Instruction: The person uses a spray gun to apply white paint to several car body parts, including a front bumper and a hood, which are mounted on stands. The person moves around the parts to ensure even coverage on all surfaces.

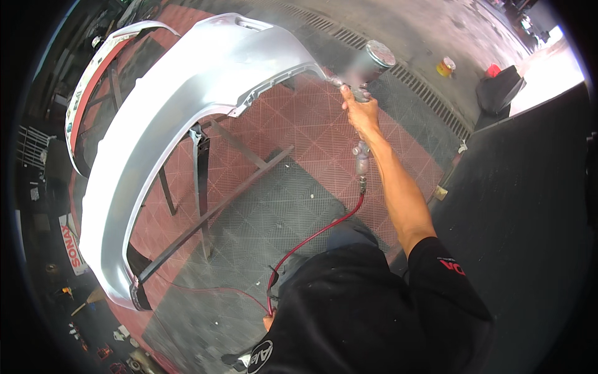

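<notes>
My right hand (363, 116) is closed around the grip of a paint spray gun (371, 64), arm stretched forward, the gun's round cup on top. The gun's nose is close to the far right end of a silver car bumper (156, 103). The bumper rests on a dark metal stand (200, 165), curving from the far side toward me on the left. From the gun's lower fitting a red air hose (309, 238) runs down to my left hand (268, 321). That hand, mostly hidden by my black shirt, is closed on the hose low by my body.
A second bumper-like part (76, 109) stands behind at the left. Red and dark grid tiles (299, 187) cover the floor, bordered by a drain grate (430, 100). At right are a dark panel (517, 224), a black bag-like object (499, 90) and a yellow bucket (445, 67).
</notes>
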Demonstrator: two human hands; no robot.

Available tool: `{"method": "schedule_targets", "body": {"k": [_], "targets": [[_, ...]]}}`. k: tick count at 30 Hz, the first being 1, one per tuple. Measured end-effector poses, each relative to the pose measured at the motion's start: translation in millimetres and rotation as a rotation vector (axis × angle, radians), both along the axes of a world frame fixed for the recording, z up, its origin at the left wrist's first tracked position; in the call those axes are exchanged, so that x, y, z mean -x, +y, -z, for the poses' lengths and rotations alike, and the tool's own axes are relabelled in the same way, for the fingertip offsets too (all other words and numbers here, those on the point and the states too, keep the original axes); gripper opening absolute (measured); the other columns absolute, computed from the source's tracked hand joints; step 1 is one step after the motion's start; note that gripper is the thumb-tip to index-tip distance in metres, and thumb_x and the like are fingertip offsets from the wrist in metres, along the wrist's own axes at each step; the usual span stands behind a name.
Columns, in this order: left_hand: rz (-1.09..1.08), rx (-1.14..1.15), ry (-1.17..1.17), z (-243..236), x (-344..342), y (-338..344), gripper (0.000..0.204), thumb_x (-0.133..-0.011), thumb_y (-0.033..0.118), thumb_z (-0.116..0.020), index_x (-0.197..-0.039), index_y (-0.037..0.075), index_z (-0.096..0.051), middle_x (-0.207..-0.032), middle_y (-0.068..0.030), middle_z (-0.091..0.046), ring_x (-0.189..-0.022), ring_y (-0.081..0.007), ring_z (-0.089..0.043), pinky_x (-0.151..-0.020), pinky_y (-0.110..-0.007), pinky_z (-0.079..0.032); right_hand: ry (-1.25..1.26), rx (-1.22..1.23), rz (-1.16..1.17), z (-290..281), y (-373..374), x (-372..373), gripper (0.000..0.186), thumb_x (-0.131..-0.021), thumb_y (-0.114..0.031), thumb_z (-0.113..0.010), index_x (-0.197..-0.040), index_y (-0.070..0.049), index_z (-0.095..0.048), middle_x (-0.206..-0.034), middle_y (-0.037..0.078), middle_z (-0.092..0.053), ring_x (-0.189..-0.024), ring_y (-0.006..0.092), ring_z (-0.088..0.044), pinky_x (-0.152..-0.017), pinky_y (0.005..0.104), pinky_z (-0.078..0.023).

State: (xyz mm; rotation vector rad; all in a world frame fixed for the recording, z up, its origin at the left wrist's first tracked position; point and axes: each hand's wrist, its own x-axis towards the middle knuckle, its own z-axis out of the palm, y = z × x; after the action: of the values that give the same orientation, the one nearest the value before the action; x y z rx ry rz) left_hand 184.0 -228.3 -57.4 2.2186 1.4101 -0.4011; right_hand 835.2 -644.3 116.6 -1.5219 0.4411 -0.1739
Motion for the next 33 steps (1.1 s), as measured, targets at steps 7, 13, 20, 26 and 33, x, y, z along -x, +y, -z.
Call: {"method": "schedule_targets", "body": {"k": [7,13,20,26,33], "targets": [[-0.106,0.021,0.004,6.8,14.1,-88.1,0.053,-0.092,0.046,-0.066,-0.079,-0.006,-0.069,-0.064,-0.0255,-0.062,-0.065,-0.0439,-0.063,-0.067,-0.052,-0.046,-0.038,0.145,0.124,11.2,-55.4,-9.8,0.043,-0.09,-0.047,-0.079,-0.078,-0.006,-0.069,-0.061,-0.002,-0.058,-0.042,0.007,-0.042,-0.038,0.0268,-0.031],[-0.196,0.037,-0.008,19.2,48.6,-139.7,0.053,-0.092,0.046,-0.066,-0.08,-0.005,-0.069,-0.064,-0.0255,-0.062,-0.065,-0.0443,-0.062,-0.067,-0.052,-0.046,0.015,0.106,-0.037,-16.6,-21.7,6.0,0.035,-0.093,-0.04,-0.077,-0.094,-0.005,-0.073,-0.065,-0.002,-0.061,-0.044,0.0057,-0.043,-0.037,0.027,-0.031],[-0.283,0.042,-0.009,31.4,101.6,-186.2,0.054,-0.092,0.047,-0.066,-0.08,-0.005,-0.069,-0.064,-0.0255,-0.063,-0.066,-0.0447,-0.062,-0.067,-0.052,-0.046,-0.05,0.051,-0.259,-39.0,54.2,51.6,0.039,-0.094,-0.044,-0.075,-0.085,-0.006,-0.07,-0.064,-0.001,-0.062,-0.051,0.007,-0.049,-0.046,0.0285,-0.037],[-0.353,0.015,0.019,36.9,125.4,-226.1,0.054,-0.092,0.047,-0.066,-0.08,-0.005,-0.07,-0.064,-0.0255,-0.063,-0.066,-0.0451,-0.062,-0.067,-0.052,-0.046,-0.021,-0.202,-0.539,-75.8,82.7,87.7,0.051,-0.092,-0.051,-0.075,-0.076,-0.004,-0.066,-0.052,-0.004,-0.05,-0.04,0.0044,-0.04,-0.037,0.0232,-0.03],[-0.39,-0.011,0.024,44.6,117.2,-272.2,0.054,-0.092,0.047,-0.066,-0.08,-0.005,-0.07,-0.065,-0.0255,-0.063,-0.067,-0.0455,-0.062,-0.068,-0.052,-0.046,-0.01,-0.049,-0.524,-80.1,27.3,52.7,0.046,-0.093,-0.048,-0.076,-0.083,-0.004,-0.068,-0.065,0.0,-0.061,-0.041,0.0029,-0.041,-0.034,0.0227,-0.031]]}}
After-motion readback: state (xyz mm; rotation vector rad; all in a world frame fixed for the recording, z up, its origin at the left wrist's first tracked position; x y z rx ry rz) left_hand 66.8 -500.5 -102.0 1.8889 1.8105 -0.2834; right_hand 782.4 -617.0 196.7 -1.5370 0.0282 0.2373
